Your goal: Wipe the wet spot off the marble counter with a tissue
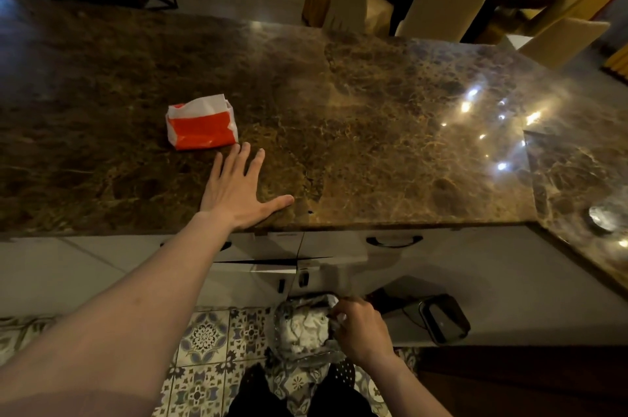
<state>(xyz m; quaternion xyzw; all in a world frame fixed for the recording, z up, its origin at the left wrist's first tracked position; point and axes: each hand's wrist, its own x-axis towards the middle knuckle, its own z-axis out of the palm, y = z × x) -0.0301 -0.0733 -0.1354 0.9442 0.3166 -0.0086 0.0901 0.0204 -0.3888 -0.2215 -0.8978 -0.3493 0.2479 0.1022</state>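
The brown marble counter (373, 117) fills the middle of the view. A red and white tissue pack (202, 124) lies on it, left of centre. My left hand (238, 188) rests flat on the counter near its front edge, fingers spread, fingertips just short of the pack. My right hand (360, 328) is low, below the counter, over a bin lined with a grey bag (302, 331) that holds crumpled white paper. Its fingers pinch a small bit of white tissue (339, 316) at the bag's rim. I cannot make out a wet spot on the marble.
White cabinet drawers with a dark handle (394, 241) run under the counter. A dark device (441, 318) sits right of the bin. A lower marble ledge with a metal dish (603, 217) is at the right. Covered chairs (438, 8) stand beyond the counter. The floor is patterned tile.
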